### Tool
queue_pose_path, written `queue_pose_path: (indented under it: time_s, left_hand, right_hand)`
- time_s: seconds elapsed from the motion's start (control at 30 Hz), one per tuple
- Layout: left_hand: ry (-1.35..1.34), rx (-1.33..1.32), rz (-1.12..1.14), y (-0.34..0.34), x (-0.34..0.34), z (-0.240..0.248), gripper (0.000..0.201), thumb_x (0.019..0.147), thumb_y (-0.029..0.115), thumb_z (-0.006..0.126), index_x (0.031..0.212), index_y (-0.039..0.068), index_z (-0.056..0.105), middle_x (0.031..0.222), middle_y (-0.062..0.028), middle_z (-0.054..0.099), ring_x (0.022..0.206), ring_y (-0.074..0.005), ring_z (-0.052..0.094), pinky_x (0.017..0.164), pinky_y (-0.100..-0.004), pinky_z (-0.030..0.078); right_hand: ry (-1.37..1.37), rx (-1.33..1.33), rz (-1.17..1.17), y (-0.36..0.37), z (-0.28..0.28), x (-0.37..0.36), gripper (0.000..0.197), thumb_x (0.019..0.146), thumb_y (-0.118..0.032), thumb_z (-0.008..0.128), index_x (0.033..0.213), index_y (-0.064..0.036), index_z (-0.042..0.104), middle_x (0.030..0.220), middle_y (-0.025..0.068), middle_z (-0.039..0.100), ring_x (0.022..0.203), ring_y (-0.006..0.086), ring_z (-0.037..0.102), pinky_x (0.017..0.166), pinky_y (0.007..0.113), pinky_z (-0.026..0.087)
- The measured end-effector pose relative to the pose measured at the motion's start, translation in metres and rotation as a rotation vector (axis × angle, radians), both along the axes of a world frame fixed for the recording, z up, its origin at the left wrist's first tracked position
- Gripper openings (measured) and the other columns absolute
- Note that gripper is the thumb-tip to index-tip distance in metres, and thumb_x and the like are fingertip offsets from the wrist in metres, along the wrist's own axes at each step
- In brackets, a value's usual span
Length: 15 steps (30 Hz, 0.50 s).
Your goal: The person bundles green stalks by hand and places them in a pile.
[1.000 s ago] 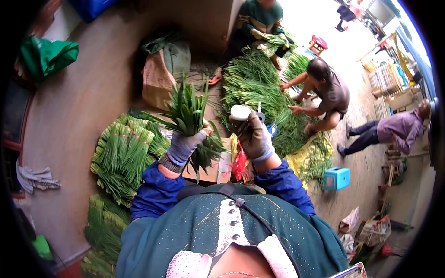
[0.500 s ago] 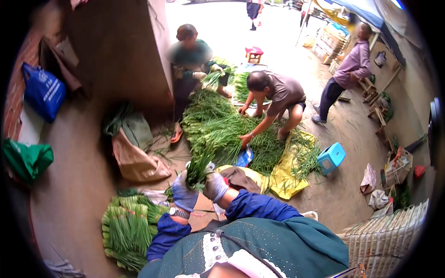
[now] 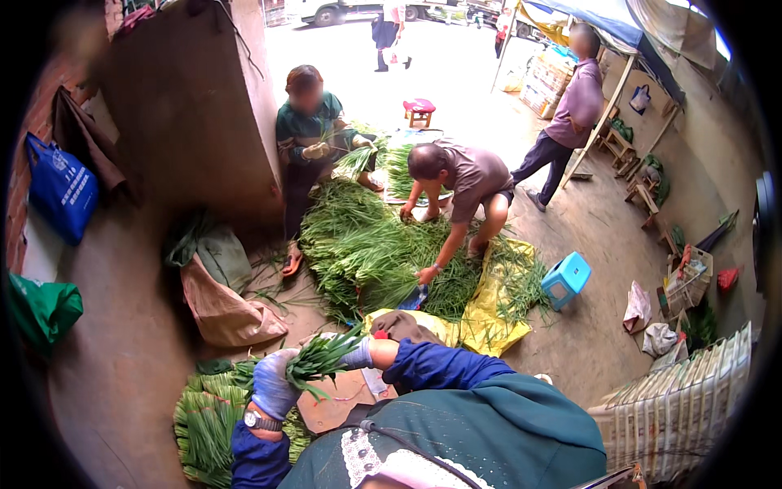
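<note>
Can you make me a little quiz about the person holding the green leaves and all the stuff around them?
1. True or false: the left hand and the right hand both hold one bunch of green stalks.
2. What colour is the small plastic stool on the floor? A) red B) light blue C) white
3. What lies on the floor just under the left hand?

Key
1. True. Both gloved hands grip the same bunch, one at each end.
2. B, light blue.
3. A stack of tidy green bundles, laid side by side.
</note>
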<state>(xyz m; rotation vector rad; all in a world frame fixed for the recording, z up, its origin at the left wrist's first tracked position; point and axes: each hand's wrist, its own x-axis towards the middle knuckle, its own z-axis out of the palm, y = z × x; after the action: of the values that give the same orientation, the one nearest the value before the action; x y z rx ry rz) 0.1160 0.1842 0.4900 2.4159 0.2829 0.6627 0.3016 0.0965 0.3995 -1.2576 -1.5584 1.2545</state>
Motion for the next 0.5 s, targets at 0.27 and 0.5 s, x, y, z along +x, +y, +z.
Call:
queue_pose_path:
  time_s: [0.27,0.5]
  left_hand:
    - [-0.055,-0.034,-0.019,0.029,-0.079,-0.020,0.022,0.079,0.018,0.070,0.099,0.010,0.064,0.085,-0.0154,0.066,0.080,-0.0365,0.065,0.069,-0.0425,0.052]
    - [-0.364,-0.662,0.210,0.104,-0.214,-0.038,0.038,0.077,0.003,0.073,0.112,0.007,0.062,0.103,-0.0079,0.067,0.095,-0.0197,0.065,0.079,-0.0348,0.055]
  right_hand:
    - [0.683,-0.414,0.226,0.019,0.060,-0.046,0.046,0.087,-0.025,0.070,0.125,-0.0002,0.058,0.112,0.0047,0.066,0.099,0.0154,0.064,0.088,0.030,0.052]
    - [0.590,-0.598,0.174,0.088,-0.008,-0.109,0.029,0.086,-0.017,0.070,0.109,-0.0011,0.062,0.109,0.0173,0.068,0.100,0.0273,0.067,0.088,0.038,0.053]
